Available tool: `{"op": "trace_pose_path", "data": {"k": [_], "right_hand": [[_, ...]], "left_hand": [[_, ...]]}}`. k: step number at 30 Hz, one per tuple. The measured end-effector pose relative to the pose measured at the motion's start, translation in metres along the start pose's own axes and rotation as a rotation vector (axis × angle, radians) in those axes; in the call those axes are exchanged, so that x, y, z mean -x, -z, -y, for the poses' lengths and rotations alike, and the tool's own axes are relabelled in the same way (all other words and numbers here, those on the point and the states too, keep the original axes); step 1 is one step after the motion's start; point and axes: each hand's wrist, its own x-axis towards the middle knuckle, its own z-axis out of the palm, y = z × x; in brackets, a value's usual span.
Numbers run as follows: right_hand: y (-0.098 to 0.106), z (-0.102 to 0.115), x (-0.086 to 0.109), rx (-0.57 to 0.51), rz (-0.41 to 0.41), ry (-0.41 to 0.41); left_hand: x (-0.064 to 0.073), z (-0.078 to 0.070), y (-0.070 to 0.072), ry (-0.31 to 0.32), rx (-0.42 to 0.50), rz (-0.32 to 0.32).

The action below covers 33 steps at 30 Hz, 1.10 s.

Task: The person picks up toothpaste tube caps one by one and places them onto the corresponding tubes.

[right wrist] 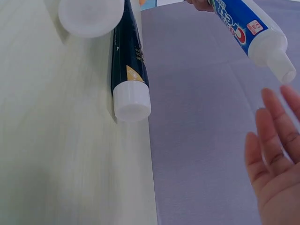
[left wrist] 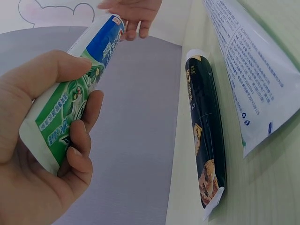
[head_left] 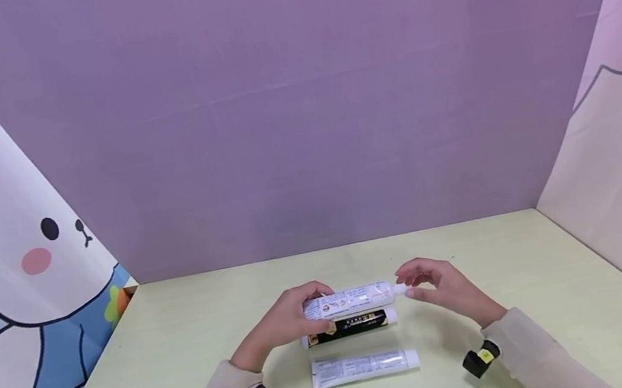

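My left hand (head_left: 289,317) grips a white toothpaste tube with green and blue print (left wrist: 77,93) around its crimped end, keeping it raised above the table. Its narrow white tip (right wrist: 281,69) points right. Close to that tip, my right hand (head_left: 451,286) has its fingers spread and relaxed. In the right wrist view a small gap shows between the fingertips and the tip. Just in front of the held tube lies a black toothpaste tube (head_left: 359,325) with a white cap (right wrist: 132,101).
Nearer to me on the pale table (head_left: 192,298), a white tube with fine print (head_left: 362,367) lies parallel to the black one, its cap to the right. A purple panel (head_left: 304,119) stands at the back, with printed cloth (head_left: 31,201) at the left side.
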Motion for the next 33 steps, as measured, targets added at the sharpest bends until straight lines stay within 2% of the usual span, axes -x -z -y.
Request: {"op": "trace_pose_path", "data": {"k": [4, 8, 19, 33], "right_hand": [[-0.0009, 0.0007, -0.001, -0.019, 0.019, 0.089], [-0.002, 0.0016, -0.0007, -0.023, 0.02, 0.118], [-0.0048, -0.003, 0.0, -0.008, -0.015, 0.127], [-0.0061, -0.0061, -0.0007, 0.035, -0.022, 0.056]], "left_hand": [[-0.0013, 0.0009, 0.0003, 0.008, 0.009, 0.002], [-0.0026, 0.0011, 0.0004, 0.004, 0.016, -0.001], [-0.0023, 0.0003, -0.0002, 0.017, 0.014, 0.0], [-0.0035, 0.0004, 0.001, 0.012, 0.034, 0.007]]}}
